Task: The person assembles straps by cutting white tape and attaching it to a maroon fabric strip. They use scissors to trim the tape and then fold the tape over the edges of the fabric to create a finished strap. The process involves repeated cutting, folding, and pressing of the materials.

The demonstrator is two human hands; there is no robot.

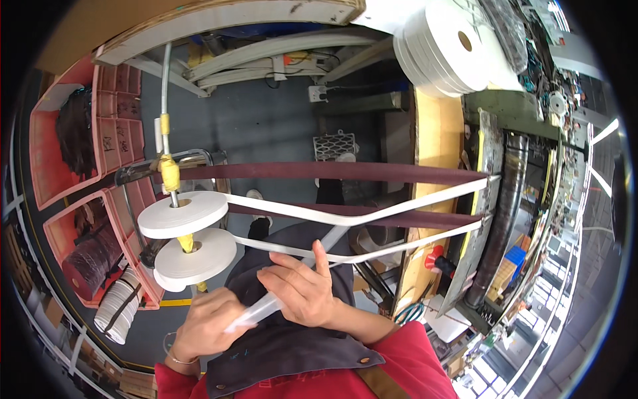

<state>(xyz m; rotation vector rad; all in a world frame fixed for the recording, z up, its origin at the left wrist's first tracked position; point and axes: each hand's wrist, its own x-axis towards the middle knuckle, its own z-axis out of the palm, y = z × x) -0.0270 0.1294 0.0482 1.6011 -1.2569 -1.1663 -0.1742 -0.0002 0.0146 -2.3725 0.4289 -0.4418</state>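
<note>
My left hand (pixel 209 324) is closed on one end of a translucent whitish strip (pixel 254 311) in front of my apron. The strip runs up and right, passes through the curled fingers of my right hand (pixel 302 289), and shows again beyond them near the white tapes. My right index finger points up beside the lower white tape (pixel 412 244). An upper white tape (pixel 425 201) bends near the strip's far end; whether they touch, I cannot tell. Both tapes come off two white rolls (pixel 183 216) stacked on a metal rod (pixel 165 86), left of my hands.
Two maroon bands (pixel 319 171) stretch across to a machine edge (pixel 490 166) at right. Pink crates (pixel 119 143) with dark rolls stand at left. Large white rolls (pixel 435 50) sit at the upper right, by a wooden board (pixel 435 133). A red-knobbed part (pixel 435 259) is below.
</note>
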